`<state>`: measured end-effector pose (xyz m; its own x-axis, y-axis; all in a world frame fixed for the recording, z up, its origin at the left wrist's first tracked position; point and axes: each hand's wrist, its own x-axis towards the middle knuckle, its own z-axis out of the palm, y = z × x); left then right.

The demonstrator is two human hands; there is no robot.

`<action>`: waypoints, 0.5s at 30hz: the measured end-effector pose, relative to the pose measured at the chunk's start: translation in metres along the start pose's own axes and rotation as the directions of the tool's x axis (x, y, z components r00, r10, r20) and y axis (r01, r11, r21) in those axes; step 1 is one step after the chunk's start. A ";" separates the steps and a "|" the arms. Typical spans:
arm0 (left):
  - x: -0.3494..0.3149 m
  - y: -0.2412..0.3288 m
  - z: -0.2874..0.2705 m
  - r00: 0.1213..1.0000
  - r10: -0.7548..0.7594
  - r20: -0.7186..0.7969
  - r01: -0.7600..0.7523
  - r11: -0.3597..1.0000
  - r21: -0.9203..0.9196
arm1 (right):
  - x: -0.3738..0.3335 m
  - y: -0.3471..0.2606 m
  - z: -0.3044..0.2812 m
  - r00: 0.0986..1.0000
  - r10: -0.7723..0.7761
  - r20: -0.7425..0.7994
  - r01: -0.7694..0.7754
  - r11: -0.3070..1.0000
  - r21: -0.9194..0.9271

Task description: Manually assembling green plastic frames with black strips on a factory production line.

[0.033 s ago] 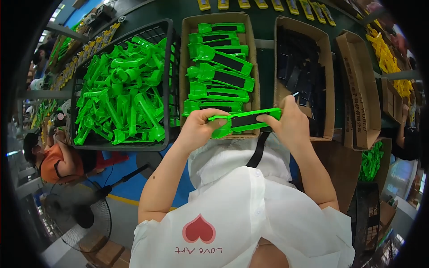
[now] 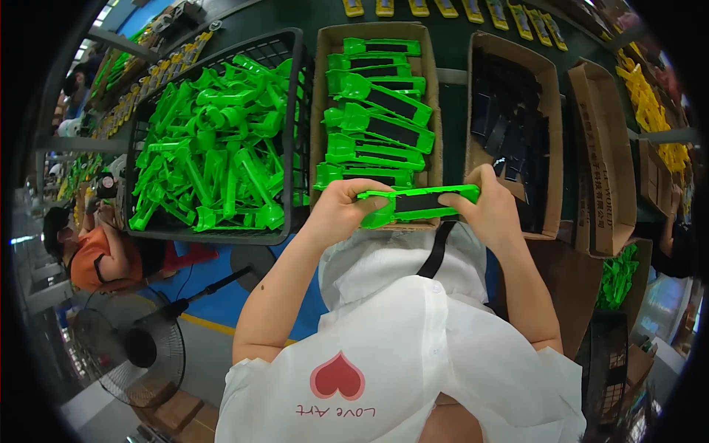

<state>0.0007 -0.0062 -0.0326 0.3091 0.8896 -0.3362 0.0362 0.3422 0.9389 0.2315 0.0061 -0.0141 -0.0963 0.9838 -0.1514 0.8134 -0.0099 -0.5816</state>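
Observation:
Both of my hands hold a bright green plastic part [image 2: 388,213] with a black strip [image 2: 422,202] set along its middle, level above the near edge of a cardboard box. My left hand [image 2: 341,210] is closed round its left end. At the right end my right hand [image 2: 491,207] grips it, thumb lying on the black strip. Just beyond, several similar green parts with black strips [image 2: 395,131] lie stacked in the cardboard box [image 2: 434,111].
At the left stands a black crate [image 2: 293,111] heaped with plain green parts [image 2: 214,148]. Dark flat pieces [image 2: 509,103] fill a cardboard box [image 2: 550,148] at the right, beside another narrow box [image 2: 609,162]. A fan [image 2: 140,347] and a person in orange [image 2: 103,258] are at the left.
The whole view has shifted slightly, so the boxes and crate appear a little farther right. My hands keep the same hold on the green part, which looks slightly more level.

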 end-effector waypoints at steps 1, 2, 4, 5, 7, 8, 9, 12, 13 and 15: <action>-0.001 0.004 0.001 0.995 0.092 0.031 -0.096 0.982 0.164 | 0.001 0.002 -0.003 0.938 0.146 0.314 -0.267 0.882 0.389; -0.002 0.005 0.001 0.998 0.033 0.051 -0.038 0.995 0.091 | 0.000 0.003 -0.002 0.927 0.169 0.336 -0.298 0.874 0.384; -0.002 0.012 0.008 0.997 0.057 0.057 -0.074 0.929 0.362 | 0.000 0.005 0.002 0.914 0.190 0.359 -0.328 0.867 0.375; -0.002 0.008 0.015 0.983 0.181 0.036 -0.175 0.851 0.495 | 0.000 0.005 0.007 0.944 0.165 0.285 -0.256 0.912 0.321; 0.000 0.013 0.024 0.983 0.168 -0.074 -0.069 0.709 0.702 | 0.000 0.002 0.010 0.975 0.106 0.193 -0.156 0.953 0.261; 0.001 0.012 0.026 0.980 0.149 -0.129 -0.021 0.732 0.681 | 0.000 0.001 0.011 0.975 0.104 0.197 -0.155 0.953 0.261; 0.002 0.015 0.025 0.981 0.147 -0.127 -0.021 0.732 0.681 | 0.000 0.000 0.012 0.982 0.089 0.168 -0.128 0.963 0.239; 0.004 0.024 0.026 0.984 -0.029 -0.177 0.135 0.774 0.619 | 0.002 0.001 0.015 0.991 0.064 0.121 -0.090 0.972 0.217; 0.005 0.020 0.026 0.985 0.080 -0.153 0.057 0.687 0.725 | 0.002 0.002 0.016 0.993 0.051 0.103 -0.073 0.973 0.218; 0.008 0.014 0.028 0.967 0.253 -0.031 -0.090 0.455 0.886 | 0.001 -0.003 0.017 0.994 0.035 0.106 -0.058 0.974 0.219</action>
<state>0.0304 -0.0026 -0.0205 0.2786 0.9562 -0.0903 0.8307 -0.1927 0.5224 0.2195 0.0036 -0.0261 -0.1280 0.9582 -0.2558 0.6719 -0.1060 -0.7331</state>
